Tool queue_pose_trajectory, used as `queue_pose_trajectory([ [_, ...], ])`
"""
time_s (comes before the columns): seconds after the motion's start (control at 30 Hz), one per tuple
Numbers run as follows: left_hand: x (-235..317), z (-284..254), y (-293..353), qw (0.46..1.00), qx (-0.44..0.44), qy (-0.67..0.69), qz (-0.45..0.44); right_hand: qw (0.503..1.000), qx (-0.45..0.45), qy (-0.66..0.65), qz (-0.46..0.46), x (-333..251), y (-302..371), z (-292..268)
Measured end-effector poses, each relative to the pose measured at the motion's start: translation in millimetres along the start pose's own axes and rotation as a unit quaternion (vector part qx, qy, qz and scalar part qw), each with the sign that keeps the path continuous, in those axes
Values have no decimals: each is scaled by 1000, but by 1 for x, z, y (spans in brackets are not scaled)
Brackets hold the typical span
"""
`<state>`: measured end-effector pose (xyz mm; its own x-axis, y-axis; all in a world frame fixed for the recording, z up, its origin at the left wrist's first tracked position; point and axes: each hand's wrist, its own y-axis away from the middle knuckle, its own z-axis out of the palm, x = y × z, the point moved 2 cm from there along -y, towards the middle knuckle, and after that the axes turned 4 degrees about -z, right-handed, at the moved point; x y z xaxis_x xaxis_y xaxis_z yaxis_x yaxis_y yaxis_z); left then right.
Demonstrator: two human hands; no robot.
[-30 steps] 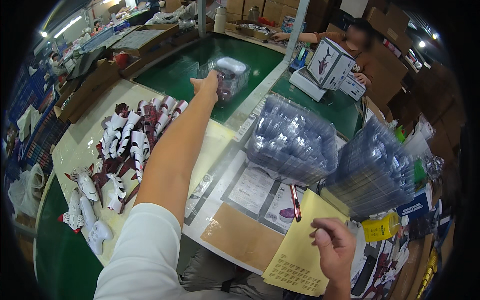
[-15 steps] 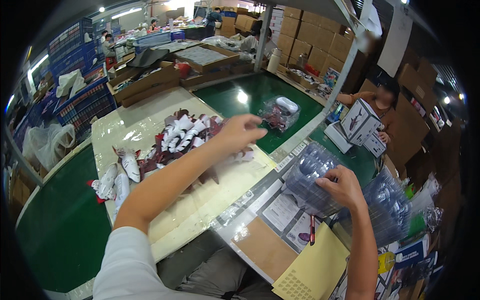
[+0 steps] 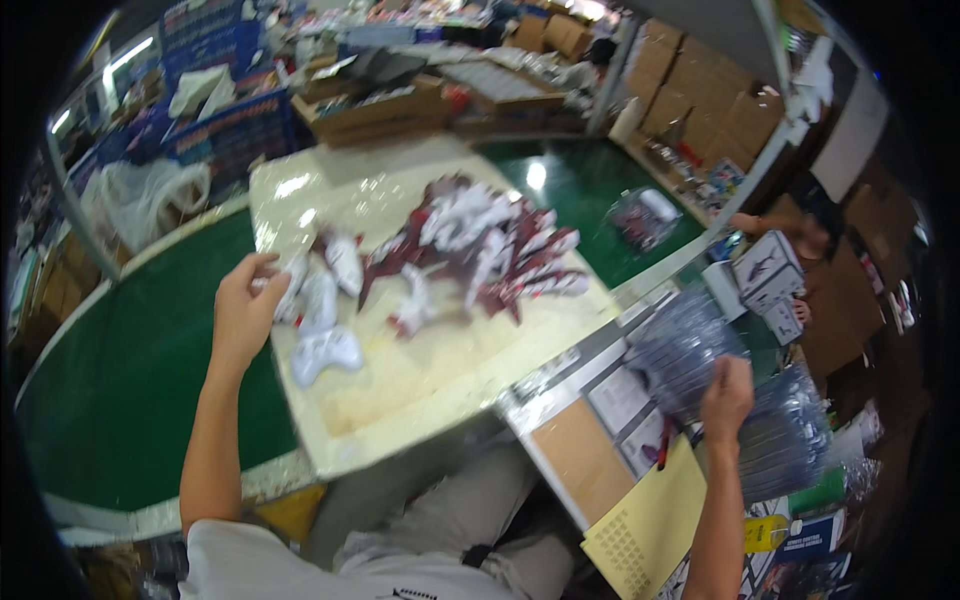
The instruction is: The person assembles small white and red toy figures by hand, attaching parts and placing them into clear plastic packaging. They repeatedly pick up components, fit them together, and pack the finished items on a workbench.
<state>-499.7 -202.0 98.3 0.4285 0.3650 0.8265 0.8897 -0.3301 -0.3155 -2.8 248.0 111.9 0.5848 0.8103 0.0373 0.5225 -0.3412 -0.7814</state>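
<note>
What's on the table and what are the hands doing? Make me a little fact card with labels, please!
Left hand: open, beside white toy pieces; touching unclear
Right hand: curled at stacked clear plastic trays; grip unclear
Cream board: heap of dark red and white toy parts, white remote controller
Far green surface: filled clear package
Lower right: yellow sheet, red utility knife
Blur: small parts unclear

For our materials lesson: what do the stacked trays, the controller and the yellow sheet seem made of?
Stacked trays: probably thin glossy plastic; see-through with highlights. Controller: likely moulded plastic, smooth white; rounded shell. Yellow sheet: apparently paper, matte; flat, without glare.
</note>
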Motion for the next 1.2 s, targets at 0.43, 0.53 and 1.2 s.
queue_pose_trajectory([
  [0.43,-13,9,42,980,-106,-159,-52,713,-211,-494,450,-47,11,-23],
  [0.53,-7,14,55,962,-140,-236,10,647,-282,-482,520,-54,48,20],
  [1.2,-8,51,7,956,-26,-288,51,832,-167,-404,342,-115,90,-68],
])
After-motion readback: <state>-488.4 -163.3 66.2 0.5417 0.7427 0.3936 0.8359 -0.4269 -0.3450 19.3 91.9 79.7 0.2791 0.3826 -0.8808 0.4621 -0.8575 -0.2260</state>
